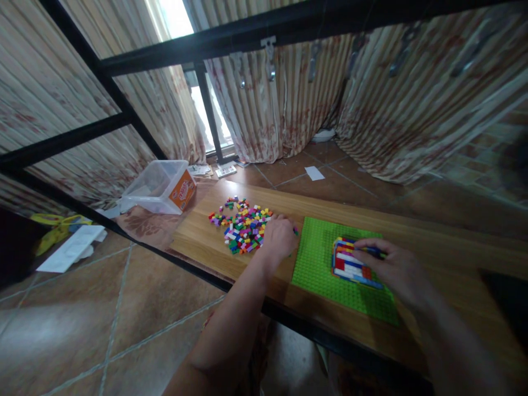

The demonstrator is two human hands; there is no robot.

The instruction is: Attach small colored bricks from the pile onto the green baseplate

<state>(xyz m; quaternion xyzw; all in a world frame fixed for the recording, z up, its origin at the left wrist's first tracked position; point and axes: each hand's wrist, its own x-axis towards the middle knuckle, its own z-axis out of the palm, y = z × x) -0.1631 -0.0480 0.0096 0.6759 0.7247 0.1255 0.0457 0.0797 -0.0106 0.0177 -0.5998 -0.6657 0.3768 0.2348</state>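
My left hand (280, 236) rests at the right side of a pile of small coloured toy bricks (247, 226). Its fingers are curled closed, and whatever is in them is hidden. On the green studded baseplate (315, 258) stands a low, multicoloured brick build (350, 265), with red, white and blue rows inside a coloured outline. Over its upper right part is my right hand (390, 267), thumb and fingers closed around a dark blue brick (373, 252). That hand covers part of the build and the plate's right edge.
The wooden bench (206, 236) has a dark metal edge. Left of it on the floor sit a clear plastic box (159, 184) with an orange label and a white panel (72, 250). A black frame bar (231, 41) crosses above, before curtains (284, 104). A dark object (505, 300) lies far right.
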